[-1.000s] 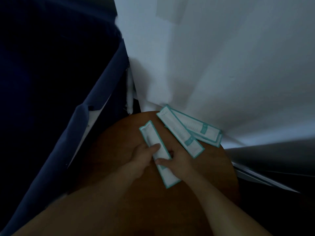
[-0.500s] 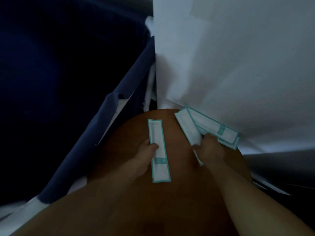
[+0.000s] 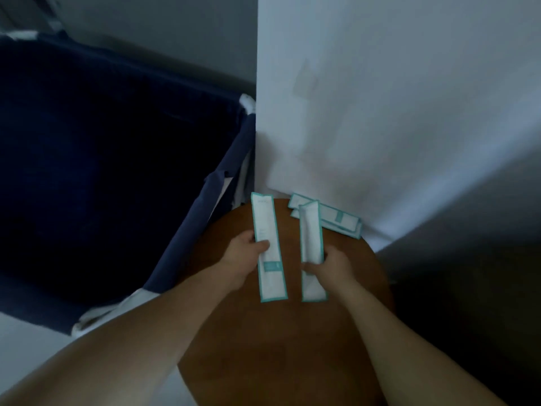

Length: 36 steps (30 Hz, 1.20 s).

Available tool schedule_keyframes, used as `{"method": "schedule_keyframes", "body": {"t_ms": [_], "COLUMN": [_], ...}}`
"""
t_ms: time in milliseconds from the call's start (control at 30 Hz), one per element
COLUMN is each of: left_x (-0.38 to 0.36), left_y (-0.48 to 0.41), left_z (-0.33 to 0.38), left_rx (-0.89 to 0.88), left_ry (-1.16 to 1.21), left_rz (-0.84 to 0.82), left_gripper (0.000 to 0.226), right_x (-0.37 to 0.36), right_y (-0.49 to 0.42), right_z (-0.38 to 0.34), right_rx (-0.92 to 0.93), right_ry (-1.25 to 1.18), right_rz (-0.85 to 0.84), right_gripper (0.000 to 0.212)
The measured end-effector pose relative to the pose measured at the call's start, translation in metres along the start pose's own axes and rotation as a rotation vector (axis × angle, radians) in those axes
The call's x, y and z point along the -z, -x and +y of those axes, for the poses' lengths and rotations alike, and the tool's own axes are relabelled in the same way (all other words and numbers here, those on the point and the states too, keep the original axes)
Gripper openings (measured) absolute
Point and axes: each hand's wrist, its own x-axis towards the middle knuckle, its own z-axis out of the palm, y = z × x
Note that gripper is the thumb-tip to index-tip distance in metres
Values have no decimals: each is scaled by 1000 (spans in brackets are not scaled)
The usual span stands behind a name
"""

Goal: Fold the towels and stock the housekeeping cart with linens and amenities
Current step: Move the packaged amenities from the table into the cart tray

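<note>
I've got a long white packet [image 3: 267,230] with teal edging gripped in the left hand [image 3: 241,259], pointing away from me, its teal band just below the thumb. A second packet [image 3: 311,230] stands in the right hand [image 3: 333,266], near and roughly parallel. Beyond the right hand, spare packets [image 3: 339,220] lie overlapped.

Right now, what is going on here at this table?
A person holds two long white-and-teal packets over a round wooden table: the left hand grips the left packet, the right hand the right packet. Spare packets lie at its far edge by the white wall. A dark blue fabric bin stands at left.
</note>
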Motion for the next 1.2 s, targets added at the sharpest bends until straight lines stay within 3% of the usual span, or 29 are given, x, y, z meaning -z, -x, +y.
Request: {"method": "schedule_keyframes", "body": {"t_ms": [267,467,533,633,900,1200], "left_x": [-5,-67,-95,-146,-333,-516], "left_y": [122,215,247,297,457,586], "left_z": [77,147,161,171,130,61], "left_rx": [-287,-535,-583,-631,-725,-718], "left_ry": [-144,-243,-242,-226,-220,-279], "left_rz": [-147,-210,-263,-360,-635,-804], "left_gripper": [21,11,5,9,20,5], "right_x": [86,188,221,269,378,469], "right_y": [146,242,276,327,470,598], "right_z": [-45,-45,-32,3,164,339], "right_rx": [73,53,71,77,-8,-159], "right_ry": [-169,-325,-378,-473,-483,-439], "right_rz": [272,549,628,720,958,1118], "right_gripper": [30,30,20,9,19,15]}}
